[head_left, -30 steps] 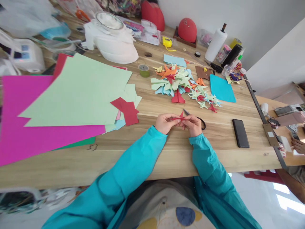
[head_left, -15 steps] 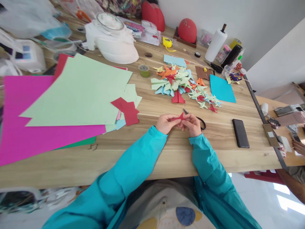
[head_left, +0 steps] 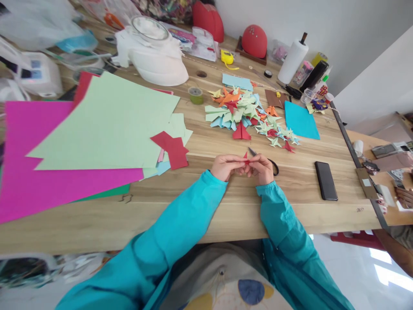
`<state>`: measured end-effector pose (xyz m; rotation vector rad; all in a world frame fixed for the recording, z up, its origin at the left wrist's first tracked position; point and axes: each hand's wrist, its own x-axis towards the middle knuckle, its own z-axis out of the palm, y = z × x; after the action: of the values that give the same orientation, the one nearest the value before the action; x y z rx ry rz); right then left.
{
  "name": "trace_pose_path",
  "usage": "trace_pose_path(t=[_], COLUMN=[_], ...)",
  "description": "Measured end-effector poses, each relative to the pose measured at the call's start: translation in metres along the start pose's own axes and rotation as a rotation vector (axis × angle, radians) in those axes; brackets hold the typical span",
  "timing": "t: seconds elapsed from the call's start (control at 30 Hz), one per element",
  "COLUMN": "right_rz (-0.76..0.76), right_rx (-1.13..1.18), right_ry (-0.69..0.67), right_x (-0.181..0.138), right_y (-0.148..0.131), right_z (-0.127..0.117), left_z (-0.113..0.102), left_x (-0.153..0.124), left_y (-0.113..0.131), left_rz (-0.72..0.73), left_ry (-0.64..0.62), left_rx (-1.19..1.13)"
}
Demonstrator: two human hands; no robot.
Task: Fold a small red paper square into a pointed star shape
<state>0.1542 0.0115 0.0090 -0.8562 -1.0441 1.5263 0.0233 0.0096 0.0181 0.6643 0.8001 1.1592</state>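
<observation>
Between the fingertips of both hands is a small folded red paper piece point(head_left: 246, 156), with one pointed tip showing above the fingers and the rest mostly covered. My left hand point(head_left: 225, 167) pinches it from the left, and my right hand point(head_left: 261, 168) grips it from the right; the two hands touch. Partly behind my right hand lies a pair of scissors point(head_left: 275, 167) with black handles. Beyond the hands is a pile of folded paper shapes point(head_left: 240, 112) in green, red, orange and blue. Red paper pieces point(head_left: 176, 153) rest to the left.
Large green sheets point(head_left: 109, 129) and a magenta sheet point(head_left: 64, 189) cover the table's left side. A black phone point(head_left: 325, 181) lies at the right, near a blue paper square point(head_left: 300, 120). At the back stand a white cap-like form point(head_left: 158, 64), a tape measure point(head_left: 226, 57) and a red pincushion point(head_left: 254, 41).
My left fingers have moved over the red paper, covering its left point, so less of it shows. Both hands stay in nearly the same place.
</observation>
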Motion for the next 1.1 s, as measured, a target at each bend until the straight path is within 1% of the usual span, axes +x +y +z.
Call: trace_pose_path(t=[0.17, 0.27, 0.4, 0.53, 0.73, 0.87, 0.97, 1.1], right_rz=[0.022, 0.019, 0.008, 0.003, 0.007, 0.015, 0.023, 0.010], right_rx=[-0.019, -0.022, -0.024, -0.031, -0.025, -0.045, -0.062, -0.068], right_ry=[0.001, 0.026, 0.048, 0.067, -0.026, -0.031, -0.018, 0.028], right_x=[0.0000, 0.0005, 0.0007, 0.0011, 0.0003, 0.0002, 0.0007, 0.0007], right_y=[-0.0019, -0.0008, 0.0016, -0.0003, -0.0056, -0.0039, -0.0022, -0.0022], right_z=[0.0022, 0.0012, -0.0005, -0.0005, 0.0011, 0.0008, -0.0007, -0.0021], left_z=[-0.0016, -0.0017, -0.0006, 0.0021, -0.0002, -0.0011, 0.0001, 0.0012], left_x=[0.0015, 0.0018, 0.0004, -0.0021, -0.0004, -0.0004, -0.0018, -0.0025], left_y=[0.0018, 0.0015, 0.0003, -0.0014, -0.0032, -0.0004, 0.0023, 0.0034], left_rz=[-0.062, -0.060, 0.006, 0.104, 0.195, 0.145, 0.103, 0.103], left_ry=[0.023, 0.009, -0.009, 0.035, 0.024, 0.032, 0.028, 0.054], left_rx=[-0.071, -0.078, -0.005, 0.083, 0.160, 0.192, 0.169, 0.124])
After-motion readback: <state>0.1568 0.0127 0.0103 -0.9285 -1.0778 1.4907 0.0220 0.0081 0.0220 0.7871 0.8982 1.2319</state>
